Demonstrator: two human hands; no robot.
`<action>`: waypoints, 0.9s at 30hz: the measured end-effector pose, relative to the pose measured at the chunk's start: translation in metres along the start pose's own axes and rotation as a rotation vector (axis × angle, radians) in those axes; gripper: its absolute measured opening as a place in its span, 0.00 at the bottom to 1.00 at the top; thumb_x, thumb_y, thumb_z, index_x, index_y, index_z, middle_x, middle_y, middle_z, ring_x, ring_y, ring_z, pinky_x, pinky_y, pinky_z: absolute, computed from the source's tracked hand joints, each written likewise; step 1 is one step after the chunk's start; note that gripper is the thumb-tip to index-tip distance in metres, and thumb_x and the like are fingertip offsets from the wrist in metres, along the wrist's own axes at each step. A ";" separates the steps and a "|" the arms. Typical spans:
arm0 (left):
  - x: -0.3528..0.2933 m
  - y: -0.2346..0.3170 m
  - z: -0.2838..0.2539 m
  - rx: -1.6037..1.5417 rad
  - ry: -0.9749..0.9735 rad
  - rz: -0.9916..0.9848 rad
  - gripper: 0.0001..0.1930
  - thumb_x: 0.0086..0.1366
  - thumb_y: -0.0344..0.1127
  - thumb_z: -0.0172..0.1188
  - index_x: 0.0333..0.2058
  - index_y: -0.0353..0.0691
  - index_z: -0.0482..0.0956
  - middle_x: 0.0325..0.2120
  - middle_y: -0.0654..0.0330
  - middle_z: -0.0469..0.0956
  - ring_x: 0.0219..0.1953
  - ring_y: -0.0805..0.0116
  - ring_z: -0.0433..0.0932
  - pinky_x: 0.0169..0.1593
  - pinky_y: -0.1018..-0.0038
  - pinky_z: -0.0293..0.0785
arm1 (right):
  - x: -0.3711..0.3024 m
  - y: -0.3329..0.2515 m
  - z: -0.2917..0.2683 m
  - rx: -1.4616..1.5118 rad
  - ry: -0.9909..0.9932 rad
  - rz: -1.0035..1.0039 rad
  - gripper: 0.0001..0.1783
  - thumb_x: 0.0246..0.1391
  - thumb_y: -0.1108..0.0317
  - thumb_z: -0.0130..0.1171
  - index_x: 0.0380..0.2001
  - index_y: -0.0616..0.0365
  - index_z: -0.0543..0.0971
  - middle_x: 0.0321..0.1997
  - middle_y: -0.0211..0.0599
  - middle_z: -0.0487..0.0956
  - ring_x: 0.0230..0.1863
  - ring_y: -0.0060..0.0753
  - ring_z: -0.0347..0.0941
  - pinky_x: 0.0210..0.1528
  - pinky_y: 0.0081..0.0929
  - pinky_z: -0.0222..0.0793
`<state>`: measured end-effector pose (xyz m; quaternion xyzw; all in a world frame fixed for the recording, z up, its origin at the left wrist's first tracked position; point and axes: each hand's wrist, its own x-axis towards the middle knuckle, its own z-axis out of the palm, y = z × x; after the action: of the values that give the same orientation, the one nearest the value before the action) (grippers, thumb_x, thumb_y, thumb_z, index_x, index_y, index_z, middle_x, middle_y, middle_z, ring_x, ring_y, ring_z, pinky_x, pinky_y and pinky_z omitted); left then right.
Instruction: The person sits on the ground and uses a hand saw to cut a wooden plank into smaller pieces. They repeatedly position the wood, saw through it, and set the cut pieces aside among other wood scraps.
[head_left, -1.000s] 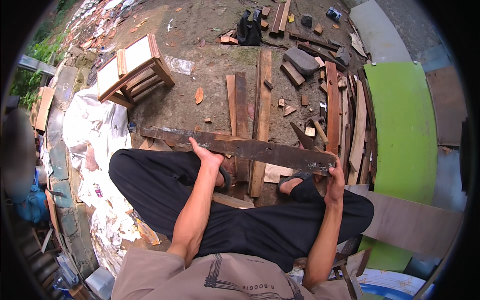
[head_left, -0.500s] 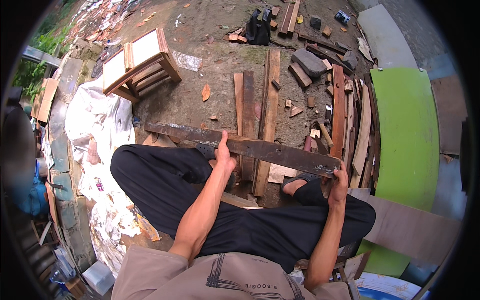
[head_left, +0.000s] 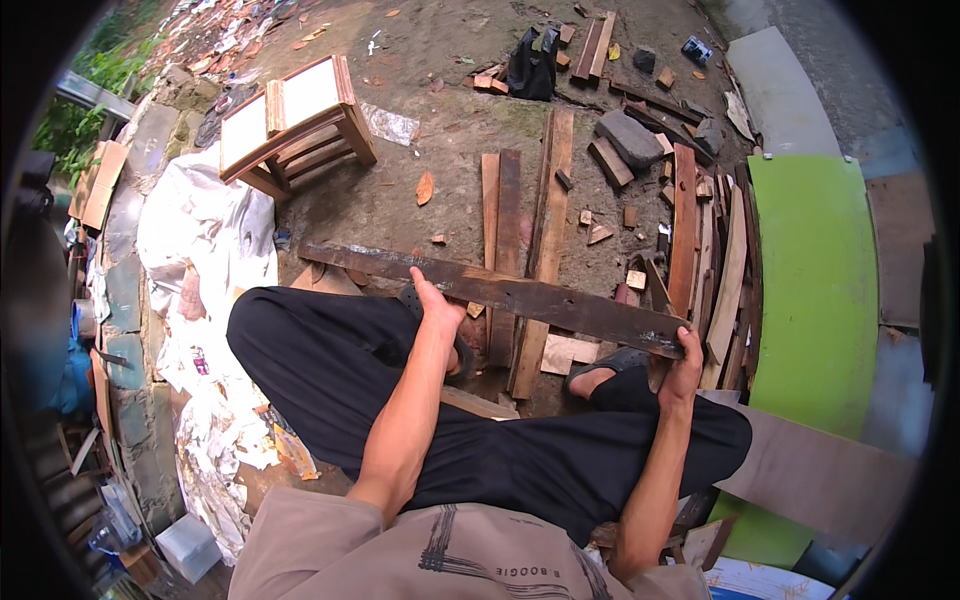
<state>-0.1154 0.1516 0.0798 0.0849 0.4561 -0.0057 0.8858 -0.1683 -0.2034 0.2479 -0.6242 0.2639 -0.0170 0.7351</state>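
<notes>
While the person sits with legs crossed on bare dirt, a long dark weathered plank (head_left: 500, 292) is held across the knees, running from upper left to lower right, clear of the ground along what shows of its length.

Step in hand, as judged: steadying and handling the plank. To do it well, the 2 grips should stay spread, as they are, so the long left overhang does not dip; the board should be kept level and clear of the lighter boards (head_left: 530, 230) lying on the ground beneath it and the stacked offcuts (head_left: 700, 250) at the right.

Left hand (head_left: 437, 310): placed near mid-length, fingers curled up over the near edge, palm under the board. Closed on the plank, narrow.

Right hand (head_left: 684, 362): at the lower right end, fingers wrapped around the end from below. Closed on the plank; thumb position probably on the far face, but the board hides it.

Surroundings: a small wooden stool frame (head_left: 295, 125) stands well apart at upper left; a green panel (head_left: 815, 290) lies at the right; white sheeting (head_left: 205, 230) lies at the left.
</notes>
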 end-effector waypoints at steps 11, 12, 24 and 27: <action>-0.003 0.001 0.001 -0.152 -0.029 0.163 0.45 0.63 0.79 0.25 0.60 0.53 0.72 0.62 0.57 0.69 0.61 0.50 0.67 0.66 0.49 0.60 | 0.004 0.000 -0.008 0.015 -0.084 -0.108 0.15 0.57 0.61 0.52 0.41 0.61 0.75 0.35 0.33 0.78 0.35 0.25 0.76 0.38 0.21 0.71; -0.003 0.000 0.002 -0.212 -0.013 0.177 0.46 0.63 0.79 0.24 0.59 0.51 0.71 0.58 0.52 0.72 0.58 0.49 0.71 0.64 0.46 0.62 | 0.003 -0.001 -0.009 0.018 -0.093 -0.128 0.16 0.56 0.62 0.52 0.41 0.62 0.75 0.35 0.34 0.78 0.35 0.25 0.76 0.39 0.22 0.72; -0.001 0.022 -0.005 -0.349 -0.386 0.065 0.50 0.60 0.82 0.33 0.57 0.35 0.65 0.48 0.45 0.75 0.50 0.51 0.74 0.60 0.53 0.68 | -0.002 -0.021 0.010 0.089 -0.076 -0.100 0.17 0.59 0.52 0.53 0.34 0.57 0.74 0.28 0.32 0.77 0.28 0.26 0.75 0.30 0.24 0.72; -0.007 0.016 -0.001 -0.186 -0.317 0.048 0.49 0.63 0.79 0.32 0.59 0.35 0.63 0.49 0.45 0.73 0.51 0.52 0.73 0.59 0.49 0.66 | -0.003 -0.039 0.017 0.171 0.014 0.117 0.19 0.60 0.47 0.53 0.32 0.53 0.75 0.22 0.30 0.75 0.22 0.25 0.72 0.24 0.25 0.69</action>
<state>-0.1188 0.1673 0.0877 0.0115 0.3072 0.0442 0.9505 -0.1520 -0.1954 0.2863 -0.5426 0.3025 -0.0009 0.7837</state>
